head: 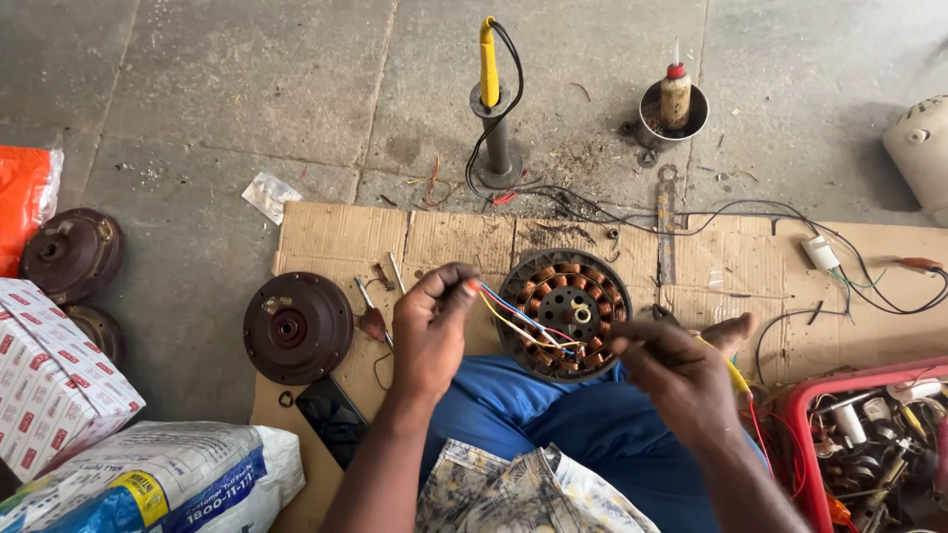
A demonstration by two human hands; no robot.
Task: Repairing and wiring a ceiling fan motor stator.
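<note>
Nearest, the left hand [432,331] and right hand [671,373] each pinch ends of the coloured wires [518,321] running from the stator [565,311] on flattened cardboard [454,237]. At 9 o'clock lies 1 brown motor cover [298,328]; at 12, on concrete floor [247,89], a soldering iron stand [494,128].

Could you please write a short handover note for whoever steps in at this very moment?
Left hand: raised, pinching the ends of the coloured wires.
Right hand: pinching a thin wire end beside the stator.
Wound stator: on the cardboard by the knee, copper coils exposed, wires leading out of it.
Brown end cover: off, lying left on the cardboard.
Soldering iron: parked in its stand behind.
Wires not yet joined; cover not refitted.
</note>
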